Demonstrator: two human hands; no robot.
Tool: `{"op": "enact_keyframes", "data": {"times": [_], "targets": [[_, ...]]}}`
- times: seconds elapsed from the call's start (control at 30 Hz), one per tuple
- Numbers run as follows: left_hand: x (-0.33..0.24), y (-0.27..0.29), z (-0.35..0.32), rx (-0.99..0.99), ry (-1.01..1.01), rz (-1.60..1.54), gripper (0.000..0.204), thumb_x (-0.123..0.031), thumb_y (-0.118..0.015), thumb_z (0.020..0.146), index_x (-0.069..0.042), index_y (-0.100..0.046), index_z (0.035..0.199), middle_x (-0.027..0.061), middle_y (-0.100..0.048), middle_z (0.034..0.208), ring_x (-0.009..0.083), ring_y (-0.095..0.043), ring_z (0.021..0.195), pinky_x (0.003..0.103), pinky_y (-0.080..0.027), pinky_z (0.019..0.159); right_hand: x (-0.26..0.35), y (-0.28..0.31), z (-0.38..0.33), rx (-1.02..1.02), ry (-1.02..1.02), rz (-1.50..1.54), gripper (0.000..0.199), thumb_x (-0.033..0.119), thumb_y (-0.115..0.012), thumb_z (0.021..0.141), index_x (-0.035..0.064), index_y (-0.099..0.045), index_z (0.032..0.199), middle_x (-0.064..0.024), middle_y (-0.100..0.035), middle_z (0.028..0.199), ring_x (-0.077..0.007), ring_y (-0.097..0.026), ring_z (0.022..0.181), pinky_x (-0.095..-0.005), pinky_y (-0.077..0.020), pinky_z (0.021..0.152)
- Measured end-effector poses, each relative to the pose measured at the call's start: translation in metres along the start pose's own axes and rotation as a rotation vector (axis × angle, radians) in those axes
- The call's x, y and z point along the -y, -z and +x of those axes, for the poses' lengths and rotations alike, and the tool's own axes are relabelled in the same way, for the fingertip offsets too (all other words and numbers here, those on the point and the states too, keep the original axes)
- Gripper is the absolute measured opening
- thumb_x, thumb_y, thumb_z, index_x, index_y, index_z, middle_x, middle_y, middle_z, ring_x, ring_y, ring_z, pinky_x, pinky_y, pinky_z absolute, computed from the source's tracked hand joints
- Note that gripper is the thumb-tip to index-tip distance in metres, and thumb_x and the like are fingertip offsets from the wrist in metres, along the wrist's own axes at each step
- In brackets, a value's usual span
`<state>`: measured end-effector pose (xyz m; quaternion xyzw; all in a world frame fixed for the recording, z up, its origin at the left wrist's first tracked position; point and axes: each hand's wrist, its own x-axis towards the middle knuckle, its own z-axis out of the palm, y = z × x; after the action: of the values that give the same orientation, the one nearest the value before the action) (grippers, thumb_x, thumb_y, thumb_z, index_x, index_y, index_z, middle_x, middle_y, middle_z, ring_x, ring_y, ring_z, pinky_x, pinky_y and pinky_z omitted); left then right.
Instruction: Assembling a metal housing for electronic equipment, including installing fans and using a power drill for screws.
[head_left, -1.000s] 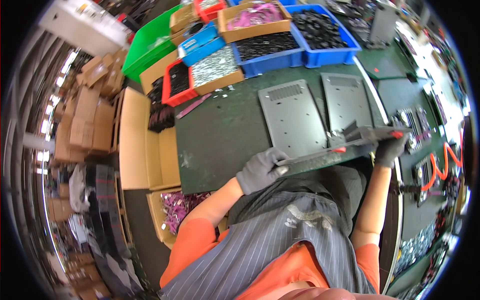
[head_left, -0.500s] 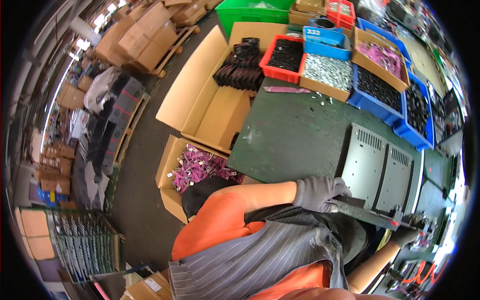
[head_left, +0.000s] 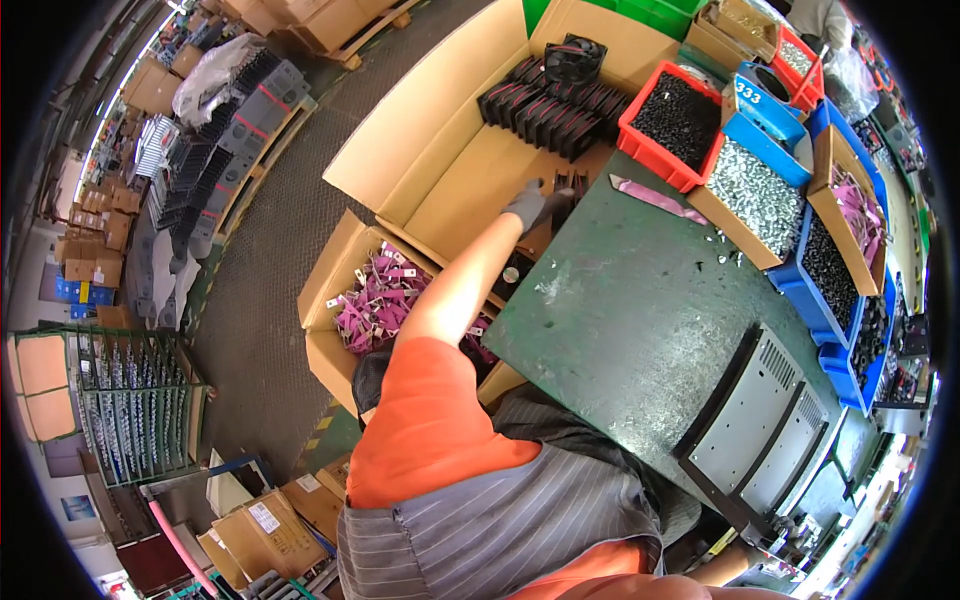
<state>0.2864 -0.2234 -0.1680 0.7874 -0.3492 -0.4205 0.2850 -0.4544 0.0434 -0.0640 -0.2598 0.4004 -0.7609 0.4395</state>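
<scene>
Grip unclear: gloved left hand (head_left: 532, 204) beside black fans (head_left: 572, 183) at its two o'clock. Probably light, stiff, blades fragile; hold frame edges. Right hand's grip indiscernible.

Pink tube (head_left: 181, 546) beside brown cartons (head_left: 275, 540)

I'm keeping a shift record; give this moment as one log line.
Left hand: inside open cardboard box, grip unclear | black fans: in same box | grey panels: on green table
</scene>
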Motion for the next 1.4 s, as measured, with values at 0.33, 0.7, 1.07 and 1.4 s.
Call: {"op": "enact_keyframes", "data": {"times": [0.33, 0.7, 1.07, 1.4], "targets": [[0.009, -0.011, 0.029, 0.347, -0.026, -0.424, 0.064, -0.042, -0.071, 0.077, -0.001, -0.053, 0.122, 0.0127, -0.064, 0.104, 0.0227, -0.064, 0.084, 0.037, -0.053, 0.077, -0.01, 0.005, -0.005, -0.112, 0.101, -0.154, 0.039, 0.042, -0.04, 0.094, 0.0105, -0.05, 0.074, -0.0071, -0.05, 0.066, -0.0202, -0.05, 0.063, -0.0334, -0.0416, 0.058], [0.027, 0.008, 0.016, -0.152, -0.035, 0.013, 0.097, -0.049, -0.069, 0.073, -0.006, -0.018, 0.144, 0.0236, -0.048, 0.131, 0.0338, -0.055, 0.113, 0.04, -0.046, 0.09, -0.005, -0.006, -0.009, -0.405, 0.266, -0.078, 0.039, 0.043, -0.039, 0.095, 0.0105, -0.051, 0.076, -0.0058, -0.051, 0.067, -0.0203, -0.051, 0.064, -0.0335, -0.0422, 0.06], [0.023, 0.036, 0.04, -0.105, 0.056, 0.004, 0.071, -0.048, -0.073, 0.069, -0.003, -0.056, 0.121, 0.0198, -0.065, 0.102, 0.0305, -0.065, 0.095, 0.041, -0.052, 0.074, -0.025, -0.022, -0.002, -0.081, 0.139, -0.002, 0.042, 0.046, -0.035, 0.098, 0.0149, -0.044, 0.07, -0.0014, -0.041, 0.06, -0.0136, -0.038, 0.056, -0.0285, -0.0331, 0.054], [-0.135, 0.053, -0.169, 0.688, -0.235, -0.674, 0.045, -0.028, -0.061, 0.084, -0.007, -0.053, 0.123, 0.0075, -0.065, 0.106, 0.0172, -0.064, 0.093, 0.031, -0.053, 0.075, -0.038, 0.034, -0.009, 0.077, 0.18, 0.486, 0.027, 0.034, -0.039, 0.097, 0.0103, -0.051, 0.089, -0.0038, -0.048, 0.084, -0.0164, -0.041, 0.07, -0.0293, -0.0346, 0.062]]}}
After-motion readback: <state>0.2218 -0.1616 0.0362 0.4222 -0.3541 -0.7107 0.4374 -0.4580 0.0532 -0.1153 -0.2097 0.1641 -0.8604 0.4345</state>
